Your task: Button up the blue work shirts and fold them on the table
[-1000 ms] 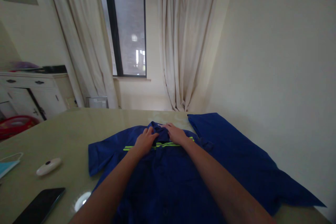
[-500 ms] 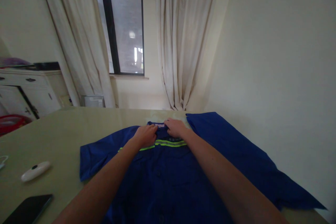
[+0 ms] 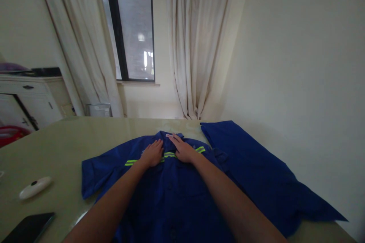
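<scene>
A dark blue short-sleeved work shirt [image 3: 176,197] with a neon yellow-green chest stripe [image 3: 131,162] lies front up on the pale table [image 3: 71,136], collar away from me. My left hand [image 3: 152,153] lies flat on the chest just left of the button line, fingers stretched out. My right hand [image 3: 181,148] rests flat beside it, fingers pointing toward the collar [image 3: 165,135]. Both palms press on the fabric and hold nothing. A second dark blue garment [image 3: 256,174] lies spread to the right, touching the shirt's right sleeve.
A white oval device [image 3: 34,187] and a black phone [image 3: 27,228] sit on the table at the left. Beyond the table are cream curtains [image 3: 196,45], a window [image 3: 132,26], a white dresser [image 3: 25,98] and a red object [image 3: 10,134] at the left edge. A bare wall runs close along the right.
Both hands have let go of the collar area and slid a little toward me, now lying flat on the chest. The view has shifted slightly right.
</scene>
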Demonstrator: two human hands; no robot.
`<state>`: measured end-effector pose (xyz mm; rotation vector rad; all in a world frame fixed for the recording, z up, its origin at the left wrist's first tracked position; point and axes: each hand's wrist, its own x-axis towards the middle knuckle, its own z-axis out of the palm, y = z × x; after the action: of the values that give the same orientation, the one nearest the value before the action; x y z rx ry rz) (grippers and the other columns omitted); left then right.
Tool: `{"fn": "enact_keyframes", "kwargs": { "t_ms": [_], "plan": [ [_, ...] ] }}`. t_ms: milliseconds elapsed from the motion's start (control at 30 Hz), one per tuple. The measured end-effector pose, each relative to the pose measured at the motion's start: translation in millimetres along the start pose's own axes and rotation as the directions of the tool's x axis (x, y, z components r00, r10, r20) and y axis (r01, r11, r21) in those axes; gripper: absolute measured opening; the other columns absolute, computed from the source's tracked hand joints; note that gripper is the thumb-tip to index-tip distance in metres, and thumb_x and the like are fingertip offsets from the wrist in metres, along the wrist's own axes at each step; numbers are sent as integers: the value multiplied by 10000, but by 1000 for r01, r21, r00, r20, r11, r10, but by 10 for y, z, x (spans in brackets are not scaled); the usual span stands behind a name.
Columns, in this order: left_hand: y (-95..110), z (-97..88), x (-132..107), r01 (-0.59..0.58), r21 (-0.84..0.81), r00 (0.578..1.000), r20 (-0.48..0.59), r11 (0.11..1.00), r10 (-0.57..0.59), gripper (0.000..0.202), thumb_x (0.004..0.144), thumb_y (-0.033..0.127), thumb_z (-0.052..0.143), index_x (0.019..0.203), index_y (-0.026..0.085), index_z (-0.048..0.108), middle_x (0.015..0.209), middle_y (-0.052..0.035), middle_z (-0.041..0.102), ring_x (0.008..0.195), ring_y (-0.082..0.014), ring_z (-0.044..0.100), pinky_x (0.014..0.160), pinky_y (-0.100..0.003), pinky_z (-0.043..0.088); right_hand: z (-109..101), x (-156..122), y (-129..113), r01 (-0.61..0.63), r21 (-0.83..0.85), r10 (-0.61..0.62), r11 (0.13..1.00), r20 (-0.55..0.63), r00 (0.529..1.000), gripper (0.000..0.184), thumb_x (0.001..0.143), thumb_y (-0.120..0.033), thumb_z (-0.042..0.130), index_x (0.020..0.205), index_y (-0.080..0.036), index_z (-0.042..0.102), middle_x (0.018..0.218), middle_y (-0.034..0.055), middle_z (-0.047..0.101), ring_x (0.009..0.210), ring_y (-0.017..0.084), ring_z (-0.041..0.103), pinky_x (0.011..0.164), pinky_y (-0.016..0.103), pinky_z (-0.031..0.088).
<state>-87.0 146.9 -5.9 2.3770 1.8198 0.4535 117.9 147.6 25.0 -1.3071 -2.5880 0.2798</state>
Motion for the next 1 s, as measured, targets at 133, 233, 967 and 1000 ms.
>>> {"fn": "enact_keyframes", "kwargs": {
  "t_ms": [133,233,967,1000],
  "plan": [
    [120,-105,-56,-18,-60,997,-75,998,13,453,1033,332,309,1380,177,554,1499,-123,539,1407,-250,455,1177,-396,320,-5,-98,25,-94,-67,84,993,-145,986,559,935,-201,461,1493,-172,437,1565,110,438,1391,220,465,1121,329,403],
    [246,-81,-149,-43,-127,998,-52,991,36,361,961,350,494,1270,221,629,1349,-94,650,1282,-269,555,1084,-394,417,-92,-232,53,-129,-114,110,985,-158,981,429,956,-219,470,1371,-176,570,1451,114,561,1330,231,516,1118,332,392],
    [759,104,868,160,-639,980,9,753,-201,406,882,521,562,787,162,726,732,-83,758,844,-292,730,776,-347,546,-221,-2102,655,-371,3,358,929,-270,894,395,968,-294,479,1338,-286,617,1335,80,634,1218,281,574,1063,434,447],
    [759,71,895,137,-638,980,-26,758,-198,428,911,522,511,856,159,731,808,-83,774,903,-282,726,800,-341,545,-211,-2104,641,-373,5,359,928,-276,891,399,968,-291,481,1345,-295,612,1327,77,637,1208,282,578,1052,433,453]
  ]
}}
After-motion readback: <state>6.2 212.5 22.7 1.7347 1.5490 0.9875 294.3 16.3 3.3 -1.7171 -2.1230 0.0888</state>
